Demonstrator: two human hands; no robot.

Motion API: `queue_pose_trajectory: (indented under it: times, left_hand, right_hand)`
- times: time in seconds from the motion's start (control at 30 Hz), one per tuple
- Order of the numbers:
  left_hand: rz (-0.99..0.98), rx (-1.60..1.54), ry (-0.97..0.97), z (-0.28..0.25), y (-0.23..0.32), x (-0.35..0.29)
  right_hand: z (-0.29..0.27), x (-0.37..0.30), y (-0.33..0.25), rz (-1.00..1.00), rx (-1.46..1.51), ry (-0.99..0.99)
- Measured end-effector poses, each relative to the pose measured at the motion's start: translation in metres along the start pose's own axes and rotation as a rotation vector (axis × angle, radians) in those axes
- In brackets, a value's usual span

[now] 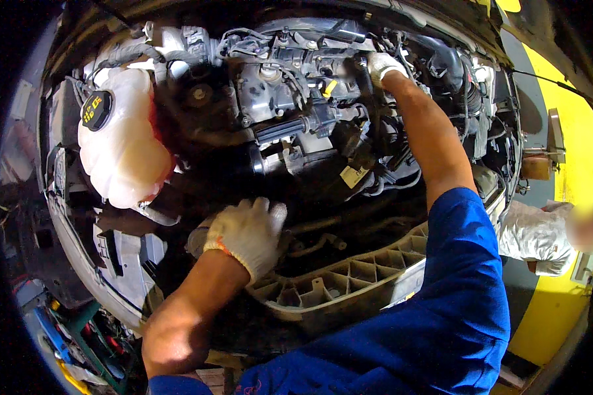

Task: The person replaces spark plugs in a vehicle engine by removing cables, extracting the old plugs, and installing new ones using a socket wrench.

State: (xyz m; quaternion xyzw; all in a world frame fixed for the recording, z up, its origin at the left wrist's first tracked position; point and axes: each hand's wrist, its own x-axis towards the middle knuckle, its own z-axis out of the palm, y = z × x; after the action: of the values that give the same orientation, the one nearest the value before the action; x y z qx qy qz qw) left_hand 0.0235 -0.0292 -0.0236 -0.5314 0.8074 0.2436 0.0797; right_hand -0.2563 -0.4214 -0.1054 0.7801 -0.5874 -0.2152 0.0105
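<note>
My left hand [244, 236], in a pale knitted work glove, hovers over the dark gap between the engine and the front crossmember [346, 280]. Its fingers are loosely bent and a little apart, and nothing shows in them. My right hand [383, 67], gloved the same way, reaches to the back right of the engine [270, 95]. It is beside an upright black ribbed hose [364, 74]; its fingers are partly hidden, so whether it grips anything cannot be told. A yellow dipstick handle [330, 88] stands out left of that hand.
A white coolant tank [122, 145] with a black cap [97, 110] stands at left. A pale tag [354, 176] hangs among wires. Tools [79, 342] lie at lower left. Another person in a light shirt [534, 230] is at right, near the yellow floor [580, 131].
</note>
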Motion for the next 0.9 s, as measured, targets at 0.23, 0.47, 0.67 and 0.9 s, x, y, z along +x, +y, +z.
queue_pose_trajectory:
  times: [0.23,0.47,0.67,0.9]
  left_hand:
    - [-0.011,0.019,-0.035,-0.002,0.001,0.002]
    - [0.002,0.005,-0.018,-0.003,0.001,0.003]
    - [-0.024,-0.015,-0.032,-0.002,0.000,0.001]
    - [-0.022,-0.019,-0.050,-0.001,0.000,0.004]
  right_hand:
    - [-0.005,-0.011,-0.006,-0.071,-0.056,0.021]
    - [0.018,0.005,0.010,-0.121,0.143,0.208]
    - [-0.006,-0.020,-0.013,-0.038,0.039,0.112]
    - [-0.007,-0.016,-0.011,0.017,-0.034,0.069]
